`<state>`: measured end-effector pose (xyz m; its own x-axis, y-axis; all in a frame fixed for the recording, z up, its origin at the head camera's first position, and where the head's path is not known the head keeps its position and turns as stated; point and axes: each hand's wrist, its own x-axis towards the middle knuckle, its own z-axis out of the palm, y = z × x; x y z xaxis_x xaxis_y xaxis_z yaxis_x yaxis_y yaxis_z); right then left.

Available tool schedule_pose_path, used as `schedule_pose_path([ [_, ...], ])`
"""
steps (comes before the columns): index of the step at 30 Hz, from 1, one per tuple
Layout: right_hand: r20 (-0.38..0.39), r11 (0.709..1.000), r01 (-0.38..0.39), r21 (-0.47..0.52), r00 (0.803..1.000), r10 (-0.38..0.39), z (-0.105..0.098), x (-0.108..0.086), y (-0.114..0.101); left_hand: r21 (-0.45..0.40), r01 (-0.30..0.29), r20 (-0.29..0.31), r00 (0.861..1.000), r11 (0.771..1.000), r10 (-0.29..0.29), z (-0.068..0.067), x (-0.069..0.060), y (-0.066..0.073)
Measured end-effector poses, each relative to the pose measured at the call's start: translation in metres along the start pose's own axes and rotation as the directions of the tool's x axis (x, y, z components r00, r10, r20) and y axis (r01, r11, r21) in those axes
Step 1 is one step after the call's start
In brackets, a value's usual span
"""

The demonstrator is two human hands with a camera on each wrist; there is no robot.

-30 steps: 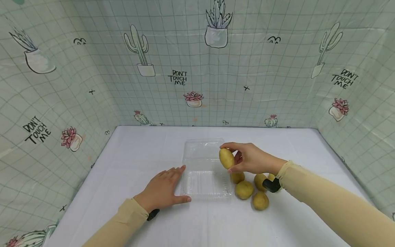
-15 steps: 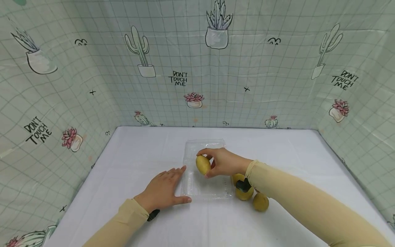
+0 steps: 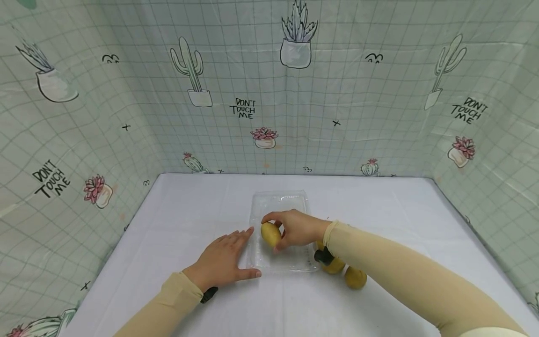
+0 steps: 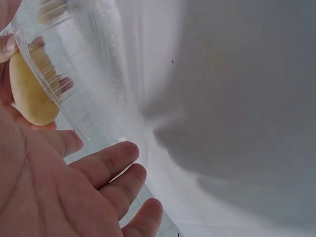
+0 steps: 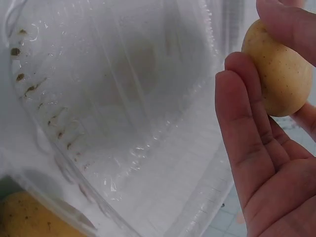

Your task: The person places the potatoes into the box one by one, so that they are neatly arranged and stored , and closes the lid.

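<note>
A yellow potato (image 3: 270, 234) is pinched between the thumb and fingers of the right hand (image 3: 300, 228), over the left part of a clear plastic container (image 3: 290, 266). In the right wrist view the potato (image 5: 279, 69) sits in the grip of the right hand (image 5: 276, 163), beside the clear wall. The left hand (image 3: 223, 259) lies at the container's left side with straight, spread fingers and holds nothing. In the left wrist view the left hand (image 4: 64, 182) is relaxed near the container (image 4: 94, 74), with the potato (image 4: 32, 89) partly seen through it.
Several potatoes lie to the right of the container, partly under the right wrist; one (image 3: 355, 277) is nearest the front. The container's lid (image 3: 280, 199) lies folded back behind its base. A white tabletop (image 3: 202, 201) meets a printed cloth backdrop (image 3: 358, 103).
The right hand has carried the potato leftward from the container's right side and lowered it over the base's left part. The left hand has stayed in place.
</note>
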<state>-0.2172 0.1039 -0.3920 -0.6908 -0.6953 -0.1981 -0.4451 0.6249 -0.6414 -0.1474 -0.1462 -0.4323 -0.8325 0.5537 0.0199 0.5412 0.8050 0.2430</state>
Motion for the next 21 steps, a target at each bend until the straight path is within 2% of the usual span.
schedule_pose_path([
  [11,0.015,0.999,-0.014,-0.030,1.000,0.014,0.006,0.004,0.002,-0.010,0.004,0.010,1.000,1.000,-0.003,0.000,0.001,-0.001],
  [21,0.052,0.987,0.009,-0.159,0.999,0.000,0.011,0.010,0.005,-0.025,0.002,0.008,1.000,1.000,-0.002,0.000,0.000,0.001],
])
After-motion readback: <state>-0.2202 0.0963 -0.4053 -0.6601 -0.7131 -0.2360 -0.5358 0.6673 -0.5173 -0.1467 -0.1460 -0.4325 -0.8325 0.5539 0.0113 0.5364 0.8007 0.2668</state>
